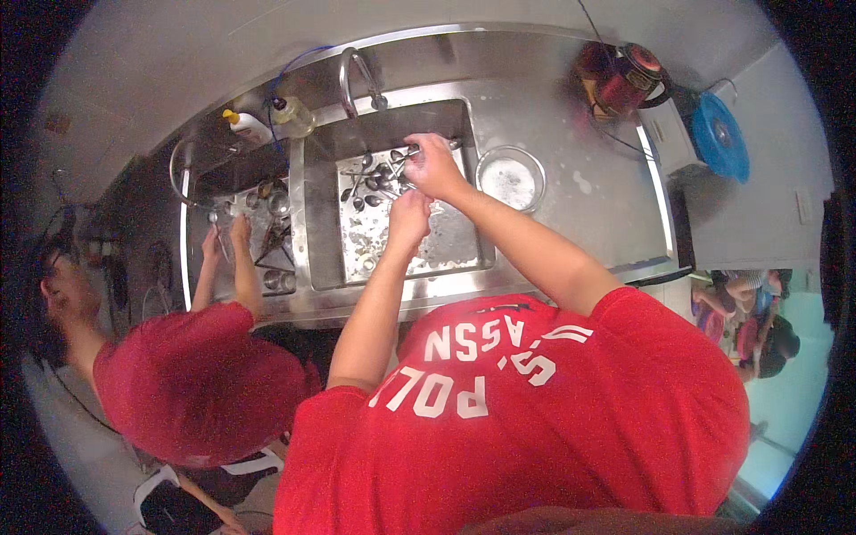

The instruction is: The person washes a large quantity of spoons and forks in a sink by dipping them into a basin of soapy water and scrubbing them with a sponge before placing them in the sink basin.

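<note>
Inside the right basin of a stainless steel sink, several metal spoons lie in a loose pile on the wet bottom. My right hand is over the pile's right side, its fingers closed around a metal spoon. Just below it, my left hand is curled near the pile's lower right edge; whether it holds a utensil handle cannot be told. Foam and small bits are spread over the basin floor. A curved chrome faucet rises behind the basin.
A round bowl with suds stands right of the basin. Farther right are a red kettle and a blue basin. Two bottles, one with a yellow top, stand back left. A co-worker's hands work in the left basin among cups and utensils.
</note>
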Demonstrator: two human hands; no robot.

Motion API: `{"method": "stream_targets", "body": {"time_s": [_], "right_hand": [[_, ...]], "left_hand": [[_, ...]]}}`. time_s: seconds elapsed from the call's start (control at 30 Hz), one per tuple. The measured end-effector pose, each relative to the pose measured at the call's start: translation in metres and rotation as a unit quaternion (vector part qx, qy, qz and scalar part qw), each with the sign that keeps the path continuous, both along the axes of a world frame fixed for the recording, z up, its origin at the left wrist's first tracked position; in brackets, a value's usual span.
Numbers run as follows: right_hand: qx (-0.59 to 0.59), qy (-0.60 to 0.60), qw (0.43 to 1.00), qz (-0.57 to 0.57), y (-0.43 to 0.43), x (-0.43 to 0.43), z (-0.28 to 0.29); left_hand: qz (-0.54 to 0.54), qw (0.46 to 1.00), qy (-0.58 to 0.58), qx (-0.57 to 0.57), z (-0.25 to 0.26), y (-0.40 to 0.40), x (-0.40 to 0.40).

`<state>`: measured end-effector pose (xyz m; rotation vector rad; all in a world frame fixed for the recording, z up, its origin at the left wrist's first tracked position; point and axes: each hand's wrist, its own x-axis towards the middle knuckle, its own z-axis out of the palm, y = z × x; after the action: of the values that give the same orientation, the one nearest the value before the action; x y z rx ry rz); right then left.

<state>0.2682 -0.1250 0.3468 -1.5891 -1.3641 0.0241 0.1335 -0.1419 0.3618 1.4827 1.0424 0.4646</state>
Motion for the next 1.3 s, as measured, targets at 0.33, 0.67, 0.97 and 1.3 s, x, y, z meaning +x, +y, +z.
{"method": "stream_targets", "body": {"time_s": [0.33,0.67,0.97,1.3], "right_hand": [[-0.434,-0.037,0.820,0.372,-0.015,0.026,0.012],[-0.276,-0.110,0.937,0.184,-0.050,0.099,-0.031],[-0.417,-0.011,0.907,0.062,-0.097,0.151,-0.061],[-0.485,-0.107,0.868,0.025,-0.095,0.138,-0.090]], "left_hand": [[-0.280,0.939,0.139,0.144,-0.020,0.035,-0.056],[0.186,0.916,-0.141,-0.326,-0.081,0.102,-0.135],[0.437,0.685,-0.452,-0.369,-0.179,0.186,-0.228],[0.332,0.792,-0.206,-0.470,-0.277,0.191,-0.117]]}}
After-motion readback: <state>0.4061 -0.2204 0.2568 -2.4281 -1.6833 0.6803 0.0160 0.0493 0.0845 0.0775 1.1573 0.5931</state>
